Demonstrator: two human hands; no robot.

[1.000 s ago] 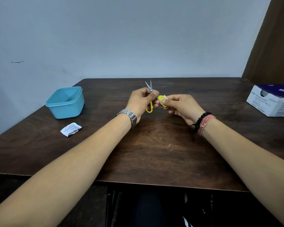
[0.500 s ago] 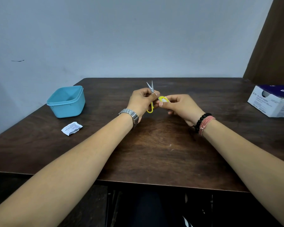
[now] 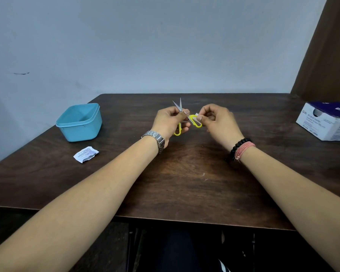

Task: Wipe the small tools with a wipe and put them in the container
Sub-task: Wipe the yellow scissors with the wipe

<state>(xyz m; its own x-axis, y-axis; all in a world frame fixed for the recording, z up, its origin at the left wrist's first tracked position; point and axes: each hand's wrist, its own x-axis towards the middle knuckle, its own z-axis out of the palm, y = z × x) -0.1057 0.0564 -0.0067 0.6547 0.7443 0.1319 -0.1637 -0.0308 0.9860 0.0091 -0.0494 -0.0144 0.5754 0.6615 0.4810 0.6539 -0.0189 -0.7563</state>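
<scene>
Left hand [image 3: 170,122] grips small yellow-handled steel scissors [image 3: 180,114] near pivot, blades up & apart, above dark wooden table [image 3: 185,183], while right hand [image 3: 217,122] pinches small white wipe [image 3: 197,115] on one yellow handle loop; open light-blue plastic container [image 3: 80,122] sits far left.

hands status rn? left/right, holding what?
Left hand: grips the small yellow-handled scissors, blades up.
Right hand: pinches a small white wipe against the scissors' yellow handle loop.
</scene>
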